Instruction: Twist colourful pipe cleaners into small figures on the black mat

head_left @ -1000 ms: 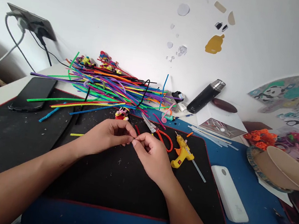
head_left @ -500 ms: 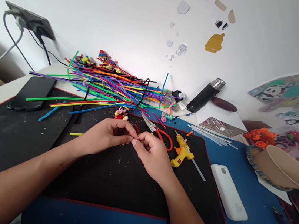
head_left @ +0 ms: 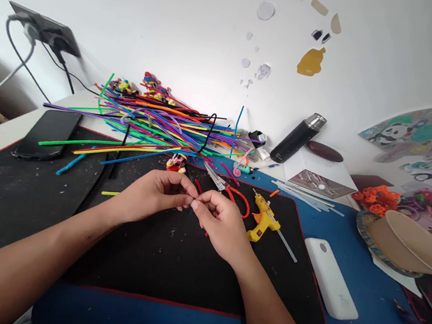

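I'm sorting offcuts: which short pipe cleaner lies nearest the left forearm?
The yellow piece, beside that forearm; the short blue piece and red piece lie farther off.

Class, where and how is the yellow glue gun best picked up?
Probably by its handle, with the right hand coming from the near left: the yellow glue gun lies on its side, handle angled that way, nozzle pointing away.

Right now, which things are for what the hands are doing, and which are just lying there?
Probably for the job: left hand and right hand (anything held is too hidden to tell), fuzzy sticks, red-handled scissors, yellow glue gun.

Probably just lying about: black phone, dark flask, white block.
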`<state>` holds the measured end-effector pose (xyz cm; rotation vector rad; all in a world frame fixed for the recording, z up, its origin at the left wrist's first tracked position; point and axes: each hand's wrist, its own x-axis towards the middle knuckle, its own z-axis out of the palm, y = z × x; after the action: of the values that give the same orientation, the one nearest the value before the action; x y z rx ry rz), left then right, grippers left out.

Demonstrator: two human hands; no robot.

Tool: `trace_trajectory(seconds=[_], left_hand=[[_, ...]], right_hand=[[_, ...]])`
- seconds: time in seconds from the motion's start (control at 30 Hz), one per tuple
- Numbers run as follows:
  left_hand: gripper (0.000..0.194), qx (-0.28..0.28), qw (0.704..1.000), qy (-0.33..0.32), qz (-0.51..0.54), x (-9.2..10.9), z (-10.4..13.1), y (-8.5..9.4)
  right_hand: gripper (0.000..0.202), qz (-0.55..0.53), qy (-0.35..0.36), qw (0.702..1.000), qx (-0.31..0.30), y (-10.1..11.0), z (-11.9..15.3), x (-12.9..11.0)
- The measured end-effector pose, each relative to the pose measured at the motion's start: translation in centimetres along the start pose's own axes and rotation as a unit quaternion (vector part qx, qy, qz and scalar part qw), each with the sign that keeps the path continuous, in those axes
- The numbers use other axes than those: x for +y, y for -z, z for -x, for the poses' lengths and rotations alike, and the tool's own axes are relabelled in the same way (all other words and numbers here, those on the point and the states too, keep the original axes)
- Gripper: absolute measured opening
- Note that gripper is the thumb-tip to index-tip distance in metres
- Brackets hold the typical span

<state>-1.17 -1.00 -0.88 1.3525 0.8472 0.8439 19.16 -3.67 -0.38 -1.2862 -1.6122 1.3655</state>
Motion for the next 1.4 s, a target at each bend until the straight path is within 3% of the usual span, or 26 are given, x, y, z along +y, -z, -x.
trace_trajectory(seconds=[0.57,0.9,1.2,1.4], left_hand=[[0.024,0.024,0.999,-0.002,0.044,0.18,-0.1,-0.43],[0.023,0.042,0.999,-0.026,0.002,-0.57,0.0,-0.54],[0.024,0.033,0.999,-0.031,0.018,-0.44,0.01,-0.83],[0.028,0.008,0.999,0.002,0.048,-0.43,-0.07,-0.29]], right_hand=[[0.018,-0.006,0.028,0.999,0.025,0.0,-0.03,0.23],[0.018,0.005,0.028,0.999,0.036,-0.02,-0.05,0.26],[0.013,0.006,0.026,0.999,0.043,-0.16,0.04,0.28],[0.015,-0.014,0.032,0.999,0.042,-0.08,-0.03,0.32]])
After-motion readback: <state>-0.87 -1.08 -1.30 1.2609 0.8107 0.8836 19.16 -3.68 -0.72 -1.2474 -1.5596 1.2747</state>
